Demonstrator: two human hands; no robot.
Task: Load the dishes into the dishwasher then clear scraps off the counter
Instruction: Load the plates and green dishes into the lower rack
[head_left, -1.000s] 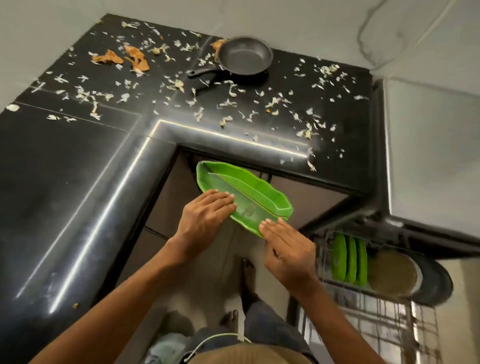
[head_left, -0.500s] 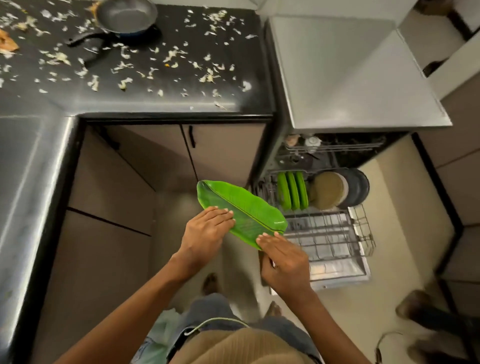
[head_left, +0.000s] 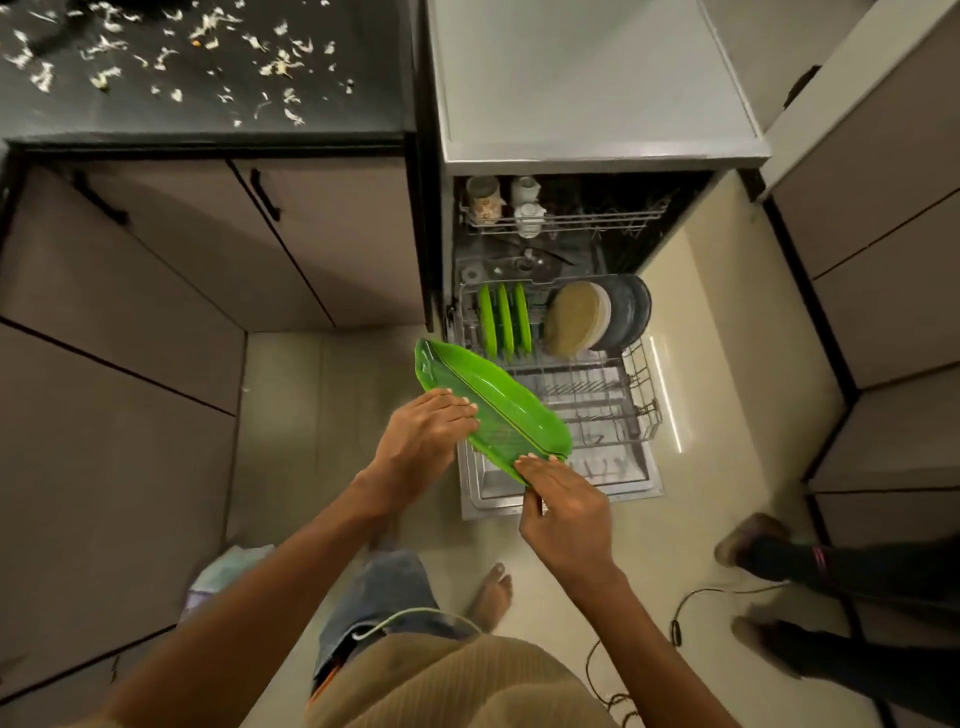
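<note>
A green leaf-shaped tray (head_left: 488, 410) was held in the air between both hands, tilted, over the front left corner of the pulled-out lower rack (head_left: 597, 400) of the open dishwasher (head_left: 571, 244). The left hand (head_left: 421, 441) gripped the tray's near long edge, its fingers (head_left: 452, 410) lying straight over the rim and pointing right; the thumb was hidden beneath. The right hand (head_left: 566, 509) pinched the tray's lower end, fingertips (head_left: 535, 462) on the rim and the thumb out of sight under it. Both forearms reached forward from the bottom edge of the view.

The tray covered part of the rack's left side, and the right hand covered part of the dishwasher door's front edge. Beyond the fingers, at the back of the rack, three green trays (head_left: 504, 322) stood on edge, with a tan plate (head_left: 571, 322) and dark plates (head_left: 626, 317) upright just beside them on the right. In the upper rack (head_left: 561, 218), cups (head_left: 488, 200) could be made out, though their details were unclear.

Far beyond and left of the left hand, pale scraps (head_left: 171, 57) lay scattered over the black counter (head_left: 208, 114). To the right of the right hand, another person's feet (head_left: 753, 540) were cut off by the frame edge.
</note>
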